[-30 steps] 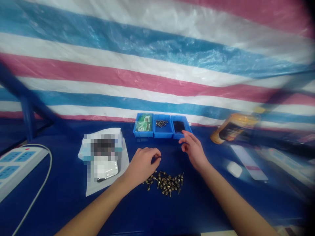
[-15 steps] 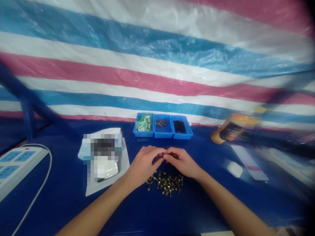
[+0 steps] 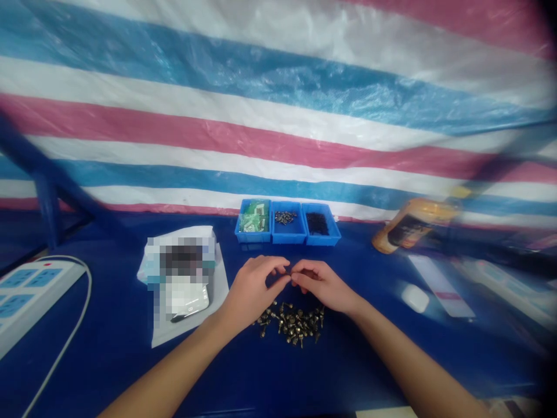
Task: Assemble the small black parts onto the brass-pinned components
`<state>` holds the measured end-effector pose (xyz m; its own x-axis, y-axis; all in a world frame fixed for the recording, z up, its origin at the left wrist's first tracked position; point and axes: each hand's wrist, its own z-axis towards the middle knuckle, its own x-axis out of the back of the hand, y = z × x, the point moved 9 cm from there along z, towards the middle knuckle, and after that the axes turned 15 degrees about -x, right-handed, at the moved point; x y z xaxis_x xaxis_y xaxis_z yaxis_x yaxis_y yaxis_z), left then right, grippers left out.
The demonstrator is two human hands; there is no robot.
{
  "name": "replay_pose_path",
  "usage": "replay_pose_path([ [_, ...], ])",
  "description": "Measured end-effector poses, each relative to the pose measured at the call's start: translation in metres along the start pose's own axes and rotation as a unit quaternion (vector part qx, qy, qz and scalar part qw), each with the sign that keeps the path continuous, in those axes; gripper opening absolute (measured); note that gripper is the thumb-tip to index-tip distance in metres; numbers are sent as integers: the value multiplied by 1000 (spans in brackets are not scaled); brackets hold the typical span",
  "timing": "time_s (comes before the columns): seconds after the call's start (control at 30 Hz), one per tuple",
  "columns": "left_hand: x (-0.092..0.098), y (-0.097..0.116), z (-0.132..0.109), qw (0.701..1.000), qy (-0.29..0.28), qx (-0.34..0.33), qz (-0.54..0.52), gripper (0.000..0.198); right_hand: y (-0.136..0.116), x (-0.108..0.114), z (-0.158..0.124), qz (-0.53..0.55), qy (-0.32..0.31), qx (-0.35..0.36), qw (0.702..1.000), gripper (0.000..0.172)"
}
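Note:
My left hand (image 3: 256,285) and my right hand (image 3: 326,284) meet at the fingertips over the table. My right thumb and forefinger are pinched around something small that I cannot make out. On the left, the thumb touches the same spot and the forefinger curves just above it, with a gap behind the tips. Close below the hands lies a loose pile of small brass-coloured metal fittings (image 3: 298,326), each with a wider head and a thin stem.
Three blue bins stand behind the hands: green packets (image 3: 255,217), small metal parts (image 3: 285,218) and black pieces (image 3: 317,223). Left are a phone (image 3: 195,301) on white paper and a power strip (image 3: 21,293). An orange-capped bottle (image 3: 407,226) and a white case (image 3: 415,298) lie right.
My left forefinger has lifted a little away from the thumb, widening the gap. My right hand stays pinched in nearly the same place. The pile and bins look unchanged.

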<state>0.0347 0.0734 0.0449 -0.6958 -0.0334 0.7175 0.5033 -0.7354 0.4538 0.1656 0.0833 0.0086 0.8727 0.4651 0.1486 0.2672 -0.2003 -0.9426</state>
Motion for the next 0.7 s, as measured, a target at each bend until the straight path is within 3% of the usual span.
replay_pose_path([
  [0.1, 1, -1, 0, 1000, 8, 3, -9, 4, 0, 2, 1, 15, 2, 1, 1000, 22],
  [0.37, 6, -4, -1, 998, 31, 39, -31, 12, -1, 3, 0, 56, -1, 7, 998, 25],
  [0.7, 1, 7, 0, 997, 3, -4, -79, 9, -3, 11, 1, 109, 18, 28, 993, 23],
])
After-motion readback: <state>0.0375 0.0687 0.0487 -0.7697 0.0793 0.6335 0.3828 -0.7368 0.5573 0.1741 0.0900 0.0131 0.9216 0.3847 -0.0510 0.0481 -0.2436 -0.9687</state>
